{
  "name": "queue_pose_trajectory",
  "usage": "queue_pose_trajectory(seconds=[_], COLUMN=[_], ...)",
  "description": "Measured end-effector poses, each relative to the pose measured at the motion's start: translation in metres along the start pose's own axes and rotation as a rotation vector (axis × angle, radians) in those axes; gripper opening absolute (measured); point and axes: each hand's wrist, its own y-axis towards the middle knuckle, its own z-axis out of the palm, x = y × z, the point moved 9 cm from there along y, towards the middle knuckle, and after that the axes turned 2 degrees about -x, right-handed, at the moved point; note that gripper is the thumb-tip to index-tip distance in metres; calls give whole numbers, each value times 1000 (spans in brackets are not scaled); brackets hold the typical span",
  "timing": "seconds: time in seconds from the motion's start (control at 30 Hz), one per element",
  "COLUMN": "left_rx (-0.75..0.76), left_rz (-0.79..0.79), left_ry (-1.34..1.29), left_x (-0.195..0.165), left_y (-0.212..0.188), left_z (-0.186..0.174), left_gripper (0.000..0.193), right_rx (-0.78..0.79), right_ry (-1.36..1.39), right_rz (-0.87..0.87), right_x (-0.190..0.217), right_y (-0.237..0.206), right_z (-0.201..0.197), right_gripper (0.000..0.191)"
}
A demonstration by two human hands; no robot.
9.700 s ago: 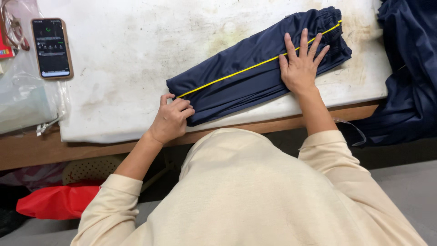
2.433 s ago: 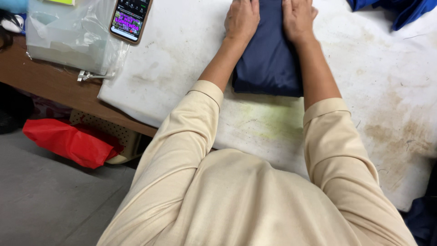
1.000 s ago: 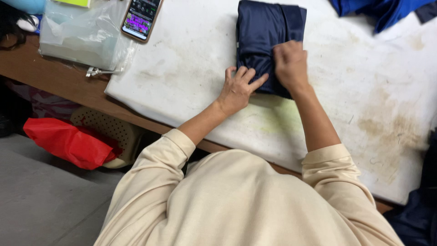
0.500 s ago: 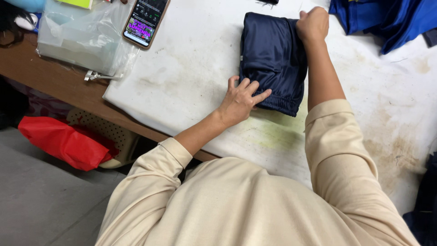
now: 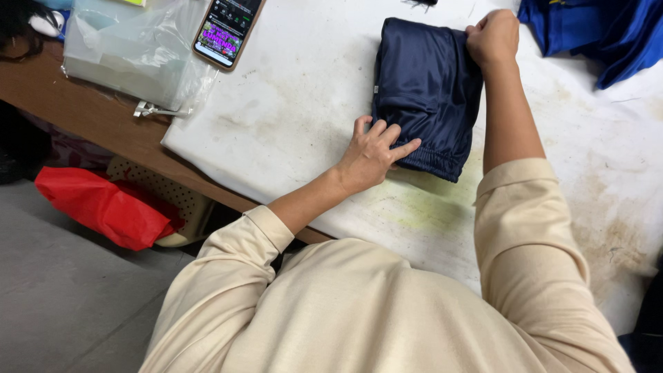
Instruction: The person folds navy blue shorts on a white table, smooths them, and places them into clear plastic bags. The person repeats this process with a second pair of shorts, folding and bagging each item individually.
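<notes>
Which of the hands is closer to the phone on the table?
Left. The left hand rests on the near edge of the folded navy garment, below the phone. The right hand grips the garment's far corner, farther away.

Cream long-sleeved top of soft, smooth knit, plain with no print, ribbed cuffs pushed up well short of the wrists, forearms bare below them, left hand (image 5: 373, 153) and right hand (image 5: 493, 36) bare, no rings, no watch, no gloves

We see the folded navy garment (image 5: 425, 90) as smooth, faintly shiny cloth; the white table cover (image 5: 304, 131) looks matt, stained; clear bags (image 5: 131, 52) glossy plastic.
</notes>
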Motion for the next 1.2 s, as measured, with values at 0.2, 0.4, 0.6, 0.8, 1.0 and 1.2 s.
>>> queue_pose_trajectory(seconds=[0.2,0.4,0.6,0.8,1.0,1.2], left_rx=[27,23,65,368,-82,58], left_rz=[-35,-42,-55,-372,-458,-476], left_ry=[-21,-46,-33,-112,45,178], left_x=[5,6,-3,50,83,83], left_y=[-5,-4,5,51,105,88], left_z=[5,0,-27,-13,22,56], left_gripper=[53,51,51,23,62,66], right_rx=[-189,-303,-99,60,-240,-265], right_ry=[68,-8,-73,-49,478,133], right_rz=[111,163,-320,-262,-135,167], right_x=[-21,-34,61,78,30,-23], right_y=[3,-1,-108,-136,-107,-43], right_z=[-3,-15,4,41,0,-25], right_gripper=[14,21,48,66,31,41])
